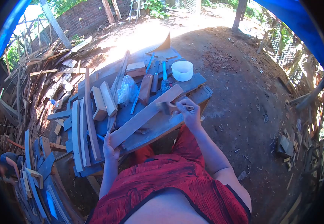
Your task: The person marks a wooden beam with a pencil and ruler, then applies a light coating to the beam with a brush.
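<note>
A flat wooden board lies slanting across my front, its near end gripped by my left hand. In my right hand, closed around the handle, is a paintbrush. Its bristles rest against the board's face toward the far end. Beyond that end stands a white plastic tub; its contents cannot be made out. A hammer with a light blue handle and a clear plastic bag lie behind the board.
The low wooden workbench carries several curved strips, short wood blocks and a blue measuring strip. Scrap wood is heaped at the left. Bare earth lies to the right.
</note>
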`<state>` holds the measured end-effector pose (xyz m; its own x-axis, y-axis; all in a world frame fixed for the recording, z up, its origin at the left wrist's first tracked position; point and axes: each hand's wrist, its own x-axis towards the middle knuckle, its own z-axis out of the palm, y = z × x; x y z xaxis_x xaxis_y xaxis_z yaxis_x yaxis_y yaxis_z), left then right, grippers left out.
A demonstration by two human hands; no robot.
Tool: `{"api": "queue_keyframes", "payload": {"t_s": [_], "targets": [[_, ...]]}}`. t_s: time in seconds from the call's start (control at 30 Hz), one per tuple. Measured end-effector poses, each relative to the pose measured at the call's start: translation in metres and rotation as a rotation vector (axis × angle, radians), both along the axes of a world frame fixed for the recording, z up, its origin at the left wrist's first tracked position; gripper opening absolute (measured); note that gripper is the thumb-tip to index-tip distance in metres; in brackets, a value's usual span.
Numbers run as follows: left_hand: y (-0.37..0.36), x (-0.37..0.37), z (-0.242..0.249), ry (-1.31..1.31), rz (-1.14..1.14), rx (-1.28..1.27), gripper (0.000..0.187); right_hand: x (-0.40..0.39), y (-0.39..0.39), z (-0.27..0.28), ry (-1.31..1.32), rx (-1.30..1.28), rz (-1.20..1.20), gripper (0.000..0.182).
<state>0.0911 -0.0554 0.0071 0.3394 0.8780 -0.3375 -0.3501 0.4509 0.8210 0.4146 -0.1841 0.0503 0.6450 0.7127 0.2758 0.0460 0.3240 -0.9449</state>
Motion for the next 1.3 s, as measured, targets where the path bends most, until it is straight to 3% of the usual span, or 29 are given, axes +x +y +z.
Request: {"api": "queue_keyframes", "payload": {"t_s": [0.07, 0.13, 0.33, 0.67, 0.83, 1.03, 1.07, 1.13, 1.3], "targets": [[0.0, 0.001, 0.001, -0.012, 0.011, -0.017, 0.049, 0.016, -0.001, -0.007, -0.082, -0.016, -0.068, 0.01], [0.0, 0.001, 0.001, -0.007, 0.015, -0.011, 0.049, 0.032, 0.0, -0.017, -0.366, 0.018, -0.275, 0.01], [0.001, 0.0, -0.002, 0.007, 0.001, -0.002, 0.049, 0.044, -0.004, -0.008, -0.54, -0.043, -0.477, 0.008], [0.0, 0.001, 0.001, 0.025, 0.017, -0.035, 0.05, 0.014, 0.002, -0.014, -0.567, -0.063, -0.307, 0.009], [0.0, 0.0, -0.002, 0.021, 0.012, -0.034, 0.05, 0.016, 0.003, -0.016, -0.168, 0.011, -0.136, 0.01], [0.003, -0.003, -0.008, 0.029, 0.018, -0.056, 0.047, 0.012, -0.002, -0.004, 0.088, 0.004, -0.095, 0.011], [0.003, -0.004, -0.01, 0.029, 0.018, -0.055, 0.047, 0.014, -0.002, -0.008, 0.088, 0.005, -0.095, 0.011], [0.002, -0.003, -0.009, 0.035, 0.024, -0.047, 0.047, 0.022, 0.001, -0.018, -0.191, 0.02, -0.219, 0.01], [0.001, -0.002, -0.01, 0.03, 0.041, -0.049, 0.048, 0.027, 0.003, -0.026, -0.299, 0.003, -0.292, 0.01]]}}
